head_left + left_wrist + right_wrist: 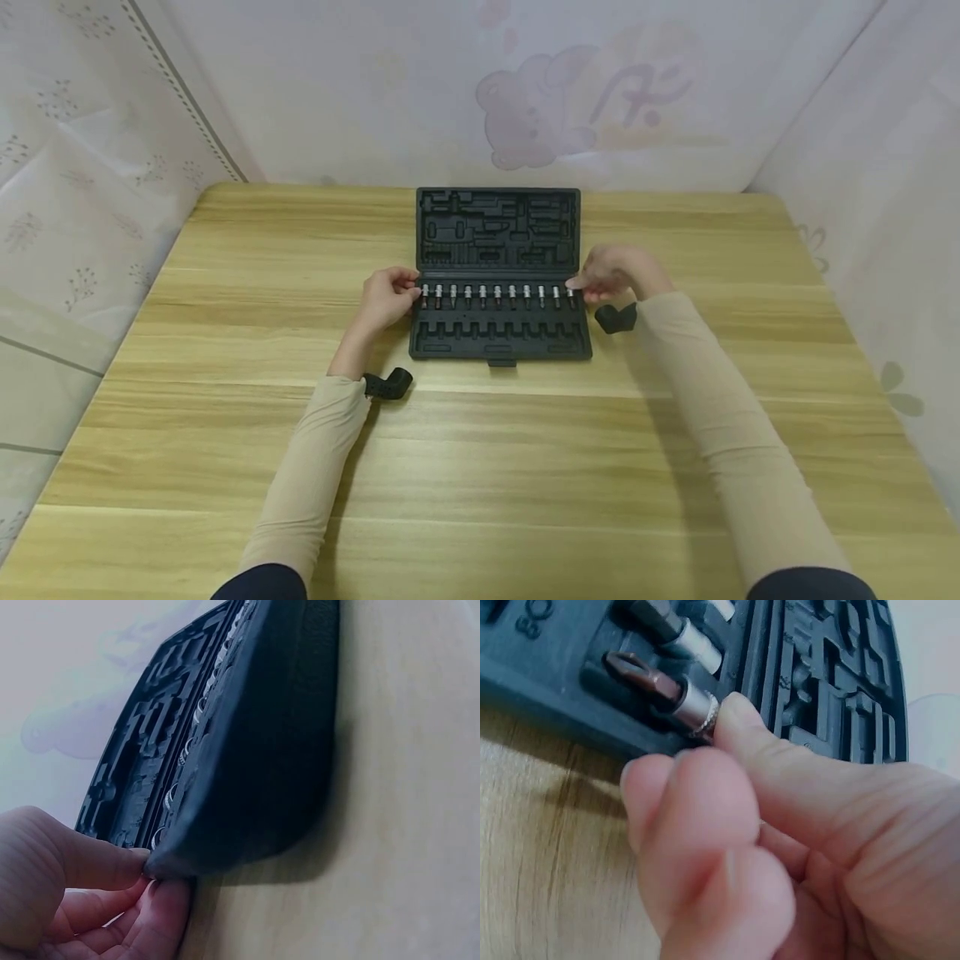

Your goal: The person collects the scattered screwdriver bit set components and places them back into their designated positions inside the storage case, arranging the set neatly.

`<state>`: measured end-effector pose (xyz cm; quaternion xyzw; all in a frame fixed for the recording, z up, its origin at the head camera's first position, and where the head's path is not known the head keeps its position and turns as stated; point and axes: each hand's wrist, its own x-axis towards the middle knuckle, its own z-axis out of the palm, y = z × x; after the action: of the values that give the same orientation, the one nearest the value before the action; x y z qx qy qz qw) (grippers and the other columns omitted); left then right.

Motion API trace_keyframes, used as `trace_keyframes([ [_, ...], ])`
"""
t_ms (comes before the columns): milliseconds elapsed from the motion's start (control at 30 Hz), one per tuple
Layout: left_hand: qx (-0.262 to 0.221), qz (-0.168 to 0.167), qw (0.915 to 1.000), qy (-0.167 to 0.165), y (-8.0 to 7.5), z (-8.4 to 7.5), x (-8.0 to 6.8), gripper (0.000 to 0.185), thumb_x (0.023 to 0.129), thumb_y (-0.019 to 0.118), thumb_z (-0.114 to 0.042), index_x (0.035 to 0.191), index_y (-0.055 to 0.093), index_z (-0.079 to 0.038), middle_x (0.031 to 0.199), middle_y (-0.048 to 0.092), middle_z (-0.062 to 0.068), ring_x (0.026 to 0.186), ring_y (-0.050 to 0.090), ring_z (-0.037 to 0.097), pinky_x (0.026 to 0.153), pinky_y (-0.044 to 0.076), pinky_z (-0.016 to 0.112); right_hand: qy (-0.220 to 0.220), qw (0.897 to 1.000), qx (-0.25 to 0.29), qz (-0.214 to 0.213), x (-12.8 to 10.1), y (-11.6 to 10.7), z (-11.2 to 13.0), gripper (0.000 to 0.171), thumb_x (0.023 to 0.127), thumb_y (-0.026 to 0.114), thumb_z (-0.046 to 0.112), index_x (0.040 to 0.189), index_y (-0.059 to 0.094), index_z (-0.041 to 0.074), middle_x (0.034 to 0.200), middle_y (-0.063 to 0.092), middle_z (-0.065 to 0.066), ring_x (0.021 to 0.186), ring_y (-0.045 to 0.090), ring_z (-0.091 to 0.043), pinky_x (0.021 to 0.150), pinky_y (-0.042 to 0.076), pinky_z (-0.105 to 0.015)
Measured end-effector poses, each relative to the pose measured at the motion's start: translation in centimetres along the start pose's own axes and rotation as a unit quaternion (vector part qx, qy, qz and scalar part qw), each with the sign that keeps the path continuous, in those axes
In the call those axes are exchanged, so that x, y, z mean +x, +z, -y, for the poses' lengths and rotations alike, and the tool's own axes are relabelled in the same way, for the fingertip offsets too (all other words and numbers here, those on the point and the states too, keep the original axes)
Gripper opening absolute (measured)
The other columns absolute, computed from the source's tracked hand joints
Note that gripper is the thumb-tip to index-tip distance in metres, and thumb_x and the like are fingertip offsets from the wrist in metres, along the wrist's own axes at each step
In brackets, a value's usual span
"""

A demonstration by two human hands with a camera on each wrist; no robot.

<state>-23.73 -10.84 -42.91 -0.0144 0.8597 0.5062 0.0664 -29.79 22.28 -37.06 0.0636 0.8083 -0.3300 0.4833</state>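
A black plastic tool case lies open on the table, its lid raised at the back. Several silver bit sockets form a row in the base. At the case's left side, my left hand pinches the rim between thumb and fingers, plain in the left wrist view. My right hand holds the right side, with curled fingers outside the rim. Its thumb touches the knurled end of the last bit socket, which has a cross-shaped brown tip. Where those fingers meet the case is partly hidden.
The wooden table extends around the case, with a patterned sheet behind it. Black wrist mounts sit beside both forearms. The case's latch sticks out at the front.
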Motion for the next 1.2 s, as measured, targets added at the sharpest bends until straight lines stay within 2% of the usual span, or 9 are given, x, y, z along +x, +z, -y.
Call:
trace_keyframes([
  [200,0.0,0.006,1.0,0.001,0.2,0.0,0.0,0.029,0.088,0.056,0.002,0.117,0.059,0.007,0.097,0.059,0.017,0.079,0.055,0.021,0.059,0.052,0.022,0.011,1.0,-0.012,-0.006,0.1,0.1,-0.1,0.025,0.098,0.05,0.018,0.078,0.05,0.002,0.057,0.053,0.0,0.048,0.047,-0.005,0.048,0.04,-0.015],
  [433,-0.001,-0.003,1.0,0.005,0.2,-0.1,0.0,0.028,0.088,0.056,0.003,0.116,0.06,0.008,0.096,0.058,0.018,0.078,0.055,0.02,0.058,0.052,0.021,0.007,0.997,-0.065,-0.04,0.3,0.5,0.4,0.03,0.097,0.052,0.019,0.072,0.052,0.002,0.053,0.051,0.001,0.045,0.045,-0.005,0.046,0.041,-0.015],
  [633,0.003,-0.002,1.0,-0.007,-0.1,0.0,-0.3,0.029,0.089,0.056,0.002,0.117,0.06,0.007,0.097,0.058,0.018,0.078,0.054,0.021,0.058,0.051,0.021,-0.001,0.999,-0.037,-0.034,0.6,0.9,0.2,0.023,0.097,0.052,0.018,0.082,0.044,0.002,0.054,0.051,0.0,0.045,0.046,-0.005,0.046,0.043,-0.016],
  [867,0.008,-0.004,1.0,-0.001,0.0,0.0,-0.4,0.028,0.088,0.056,0.002,0.116,0.06,0.008,0.096,0.059,0.019,0.078,0.055,0.021,0.058,0.052,0.021,-0.021,0.997,-0.035,-0.061,0.7,0.9,-0.3,0.025,0.095,0.056,0.017,0.081,0.04,0.004,0.055,0.051,0.0,0.047,0.048,-0.006,0.046,0.042,-0.017],
  [967,0.009,-0.004,0.9999,-0.004,0.0,-0.1,-0.4,0.028,0.089,0.056,0.002,0.116,0.06,0.007,0.096,0.059,0.018,0.079,0.056,0.022,0.059,0.052,0.022,-0.049,0.994,-0.049,-0.088,0.7,1.0,-0.7,0.024,0.094,0.058,0.017,0.082,0.045,0.002,0.058,0.053,-0.001,0.049,0.05,-0.007,0.048,0.044,-0.018],
  [1133,0.014,0.006,0.9998,-0.009,-0.1,-0.4,-0.2,0.028,0.089,0.056,0.001,0.116,0.06,0.007,0.098,0.059,0.019,0.081,0.056,0.022,0.06,0.053,0.022,-0.09,0.977,-0.105,-0.161,0.6,1.0,-1.6,0.026,0.089,0.065,0.022,0.082,0.054,-0.001,0.059,0.057,-0.002,0.051,0.052,-0.009,0.049,0.046,-0.022],
  [1200,0.011,0.012,0.9998,-0.014,-0.2,-0.5,0.0,0.027,0.089,0.056,0.001,0.115,0.06,0.007,0.098,0.059,0.019,0.08,0.055,0.021,0.06,0.053,0.023,-0.097,0.973,-0.112,-0.179,0.6,1.0,-1.8,0.027,0.088,0.067,0.024,0.083,0.056,-0.001,0.059,0.058,-0.002,0.052,0.053,-0.01,0.05,0.046,-0.023],
])
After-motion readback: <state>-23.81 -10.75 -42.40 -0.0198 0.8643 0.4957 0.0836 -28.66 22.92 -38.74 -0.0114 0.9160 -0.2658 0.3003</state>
